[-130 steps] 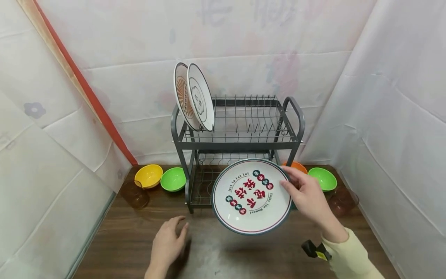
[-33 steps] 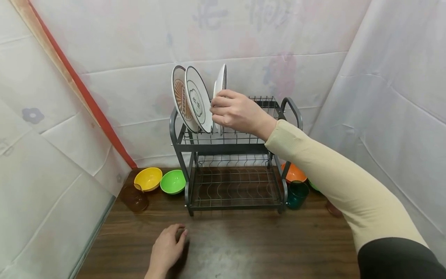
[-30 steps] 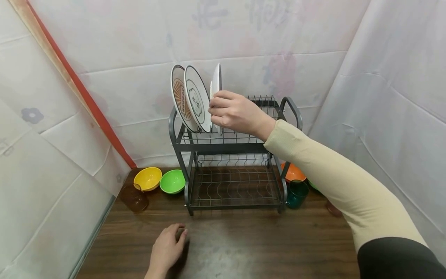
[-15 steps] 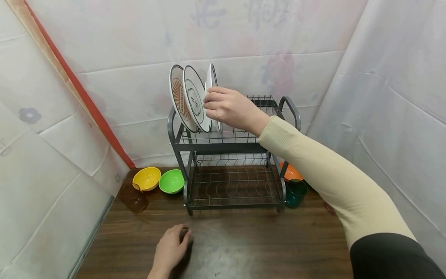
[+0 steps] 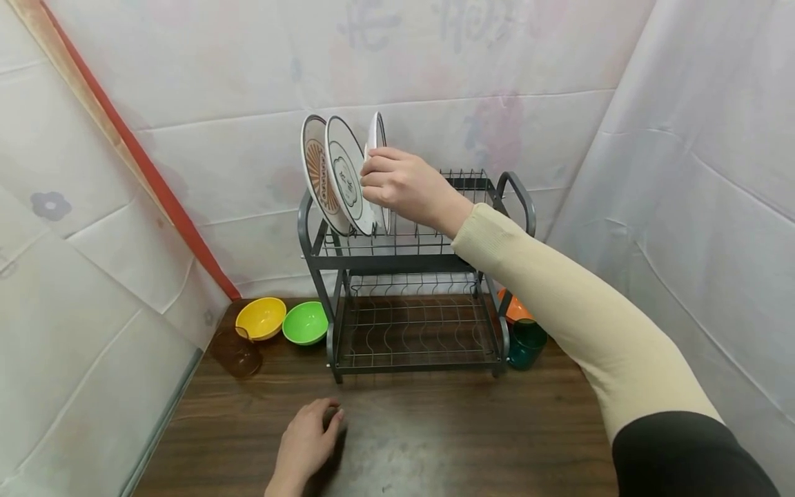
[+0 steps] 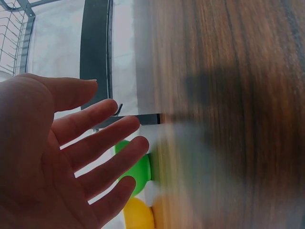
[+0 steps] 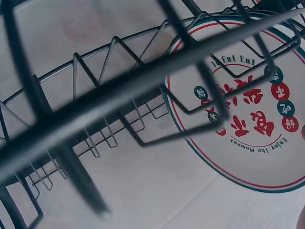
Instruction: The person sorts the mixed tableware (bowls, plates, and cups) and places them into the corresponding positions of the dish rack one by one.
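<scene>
On the upper tier of the dark dish rack (image 5: 397, 263), my right hand (image 5: 413, 186) grips the near edge of a white plate (image 5: 375, 131) standing upright among the wires. In the right wrist view this plate (image 7: 252, 162) shows red characters and a green and red rim. Just left of it, two patterned plates lean in the rack: one with a dark line design (image 5: 348, 172), one with an orange sunburst (image 5: 315, 162). My left hand (image 5: 306, 442) is low over the table in front of the rack; its fingers (image 6: 102, 157) are spread and hold nothing.
Left of the rack are a yellow bowl (image 5: 261, 319), a green bowl (image 5: 306, 323) and a brown glass (image 5: 237, 353). Right of it are an orange bowl (image 5: 515, 308) and a teal glass (image 5: 526, 344). White cloth (image 5: 248, 166) hangs behind and at both sides.
The right hand has carried the plate from in front of the rack up to the upper tier, then slightly left beside the other two plates. The left hand has barely moved.
</scene>
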`<state>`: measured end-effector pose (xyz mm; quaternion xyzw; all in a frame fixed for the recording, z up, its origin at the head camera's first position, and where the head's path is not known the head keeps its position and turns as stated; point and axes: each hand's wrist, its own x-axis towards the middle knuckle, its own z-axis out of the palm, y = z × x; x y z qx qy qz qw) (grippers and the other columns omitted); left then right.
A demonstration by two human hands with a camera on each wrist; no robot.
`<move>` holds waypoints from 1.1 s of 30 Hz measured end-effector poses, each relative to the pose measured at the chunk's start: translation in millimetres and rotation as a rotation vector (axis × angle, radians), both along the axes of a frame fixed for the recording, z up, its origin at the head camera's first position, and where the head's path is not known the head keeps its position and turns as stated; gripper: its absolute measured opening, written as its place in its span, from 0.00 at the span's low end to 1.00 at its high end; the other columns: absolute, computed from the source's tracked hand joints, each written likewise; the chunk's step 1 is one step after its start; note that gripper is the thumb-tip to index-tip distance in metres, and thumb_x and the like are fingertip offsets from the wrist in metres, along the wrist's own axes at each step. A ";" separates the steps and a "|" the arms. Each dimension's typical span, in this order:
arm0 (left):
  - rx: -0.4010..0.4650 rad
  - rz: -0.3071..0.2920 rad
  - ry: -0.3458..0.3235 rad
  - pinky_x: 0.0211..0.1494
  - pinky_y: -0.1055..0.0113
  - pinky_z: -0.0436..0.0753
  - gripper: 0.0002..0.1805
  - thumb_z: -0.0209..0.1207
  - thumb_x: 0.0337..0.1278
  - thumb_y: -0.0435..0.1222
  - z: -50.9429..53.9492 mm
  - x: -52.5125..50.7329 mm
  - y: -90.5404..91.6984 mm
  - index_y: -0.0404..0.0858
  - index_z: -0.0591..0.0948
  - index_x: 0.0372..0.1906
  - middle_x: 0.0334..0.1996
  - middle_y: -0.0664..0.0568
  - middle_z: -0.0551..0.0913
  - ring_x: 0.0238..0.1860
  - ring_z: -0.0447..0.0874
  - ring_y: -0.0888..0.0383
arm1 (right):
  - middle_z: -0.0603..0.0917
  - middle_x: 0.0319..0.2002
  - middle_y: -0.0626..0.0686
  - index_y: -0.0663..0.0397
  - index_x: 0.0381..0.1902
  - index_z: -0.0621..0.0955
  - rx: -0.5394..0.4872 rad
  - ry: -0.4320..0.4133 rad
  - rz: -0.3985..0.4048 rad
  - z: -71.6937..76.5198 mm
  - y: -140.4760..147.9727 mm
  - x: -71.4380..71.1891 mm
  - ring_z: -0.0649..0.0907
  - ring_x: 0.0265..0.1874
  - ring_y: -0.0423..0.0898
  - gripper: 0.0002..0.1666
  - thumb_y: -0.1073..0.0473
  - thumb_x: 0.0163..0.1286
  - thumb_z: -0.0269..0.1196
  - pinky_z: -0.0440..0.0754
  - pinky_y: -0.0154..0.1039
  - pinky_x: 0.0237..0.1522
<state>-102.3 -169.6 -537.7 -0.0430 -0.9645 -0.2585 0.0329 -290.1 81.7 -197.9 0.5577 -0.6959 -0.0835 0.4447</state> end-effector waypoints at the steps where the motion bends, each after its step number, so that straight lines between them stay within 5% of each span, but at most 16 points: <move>1: 0.000 0.002 -0.001 0.48 0.43 0.79 0.11 0.64 0.64 0.43 -0.2 -0.3 0.0 0.44 0.85 0.46 0.45 0.52 0.85 0.50 0.82 0.46 | 0.88 0.40 0.54 0.61 0.28 0.84 0.007 -0.003 0.006 -0.4 -0.5 0.3 0.83 0.47 0.50 0.14 0.79 0.66 0.58 0.66 0.40 0.68; 9: -0.005 -0.011 -0.022 0.48 0.43 0.79 0.11 0.63 0.64 0.44 1.4 -1.0 -0.5 0.44 0.85 0.46 0.45 0.52 0.85 0.49 0.82 0.46 | 0.87 0.43 0.56 0.63 0.25 0.81 0.037 -0.031 0.018 -6.2 -3.7 0.5 0.83 0.51 0.51 0.15 0.82 0.66 0.56 0.60 0.38 0.71; 19: -0.004 -0.005 -0.038 0.49 0.42 0.79 0.12 0.62 0.65 0.44 -2.0 -3.0 -6.1 0.43 0.85 0.48 0.46 0.51 0.85 0.50 0.82 0.45 | 0.84 0.54 0.56 0.62 0.41 0.84 0.046 -0.011 -0.077 -11.5 -10.6 0.8 0.76 0.62 0.52 0.10 0.75 0.69 0.58 0.59 0.41 0.72; 25: -0.008 0.046 -0.060 0.48 0.40 0.78 0.13 0.62 0.65 0.43 -10.7 -3.9 -17.9 0.43 0.85 0.50 0.47 0.48 0.86 0.50 0.82 0.43 | 0.82 0.57 0.58 0.63 0.40 0.84 0.004 -0.080 -0.075 -15.8 -13.7 0.5 0.73 0.66 0.54 0.09 0.75 0.69 0.58 0.58 0.44 0.72; 33: -0.018 0.122 -0.075 0.44 0.39 0.78 0.13 0.60 0.67 0.44 -9.2 -4.2 -38.9 0.43 0.85 0.50 0.45 0.46 0.86 0.48 0.83 0.41 | 0.81 0.60 0.58 0.61 0.40 0.84 -0.058 -0.121 -0.051 -21.7 -14.7 -1.2 0.71 0.68 0.54 0.13 0.77 0.70 0.54 0.56 0.44 0.73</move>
